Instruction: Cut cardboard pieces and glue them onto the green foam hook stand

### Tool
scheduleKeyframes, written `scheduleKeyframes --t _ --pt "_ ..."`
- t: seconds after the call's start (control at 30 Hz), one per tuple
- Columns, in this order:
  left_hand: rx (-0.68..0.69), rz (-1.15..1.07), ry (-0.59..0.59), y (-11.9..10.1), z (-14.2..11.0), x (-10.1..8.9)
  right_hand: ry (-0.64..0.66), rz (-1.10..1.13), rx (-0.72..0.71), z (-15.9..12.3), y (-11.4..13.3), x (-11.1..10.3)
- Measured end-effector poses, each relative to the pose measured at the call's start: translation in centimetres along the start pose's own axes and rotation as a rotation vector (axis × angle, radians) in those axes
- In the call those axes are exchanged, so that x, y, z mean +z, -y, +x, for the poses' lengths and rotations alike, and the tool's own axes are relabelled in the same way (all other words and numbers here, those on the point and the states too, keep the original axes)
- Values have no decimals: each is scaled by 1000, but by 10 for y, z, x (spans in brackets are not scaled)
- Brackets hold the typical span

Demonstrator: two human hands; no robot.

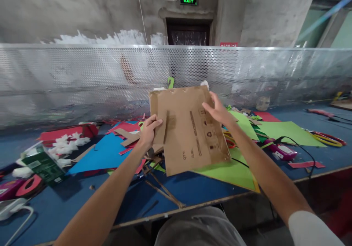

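A brown cardboard sheet (184, 128) with printed marks and a taped patch is held up, tilted, over the blue table. My left hand (150, 129) grips its left side, thumb across a narrow folded cardboard strip there. On the upper right edge, my right hand (216, 108) holds the sheet with the thumb on the front face; its other fingers are partly hidden behind. Beneath the cardboard lie a blue paper sheet (103, 152) to the left and a green paper sheet (228, 172) to the right. Cardboard scraps (129, 138) lie near my left hand.
A dark green box (44, 165) and white crumpled pieces (68, 143) stand at the left. On the right are scissors (327, 138), a purple device (282, 151) with a black cable and more green paper (288, 131). A perforated metal screen (90, 77) runs along the back.
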State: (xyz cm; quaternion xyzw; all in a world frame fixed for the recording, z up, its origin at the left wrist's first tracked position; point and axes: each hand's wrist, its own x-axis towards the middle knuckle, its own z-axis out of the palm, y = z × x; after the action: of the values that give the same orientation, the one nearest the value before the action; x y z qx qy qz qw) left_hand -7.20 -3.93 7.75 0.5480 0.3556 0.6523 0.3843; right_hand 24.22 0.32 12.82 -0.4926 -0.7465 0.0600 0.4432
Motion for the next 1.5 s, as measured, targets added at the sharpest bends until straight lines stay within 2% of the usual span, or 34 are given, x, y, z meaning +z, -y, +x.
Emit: scheduleKeyframes --t 0.1,0.2,0.3,0.4,0.57,0.67,0.77,0.83,0.97,1.03,1.1,1.2,1.27,1.37,1.5 --pt "-121 4 113 7 -6 12 1 234 131 17 -30 -13" --pt "-198 1 156 10 -9 19 19 445 280 28 -54 -20" --pt "-239 -1 195 11 -9 19 24 690 422 34 -75 -20" --pt "-264 -1 235 12 -7 16 75 869 497 36 -89 -15" --pt "-312 -57 216 15 -9 19 114 937 541 32 -94 -3" --pt "-318 -121 166 17 -12 24 221 953 598 23 -86 1" --pt "-264 -182 92 20 -11 28 315 929 568 12 -79 0" --pt "-223 -234 47 23 -9 30 273 918 510 8 -79 -2" --pt "-242 -258 28 26 -7 31 13 920 472 11 -92 -10" --pt "-297 -211 90 27 -10 32 -106 936 447 12 -103 -13" --pt "-341 -146 208 27 -14 33 -191 958 415 12 -114 -16" --pt "-356 -3 410 26 -21 37 -258 951 357 9 -127 -19" --pt "-324 131 489 26 -24 38 -289 918 316 9 -132 -20" --pt "-241 290 515 30 -24 40 -328 891 267 10 -133 -21" --pt "-84 365 462 35 -22 44 -360 928 224 12 -128 -21"
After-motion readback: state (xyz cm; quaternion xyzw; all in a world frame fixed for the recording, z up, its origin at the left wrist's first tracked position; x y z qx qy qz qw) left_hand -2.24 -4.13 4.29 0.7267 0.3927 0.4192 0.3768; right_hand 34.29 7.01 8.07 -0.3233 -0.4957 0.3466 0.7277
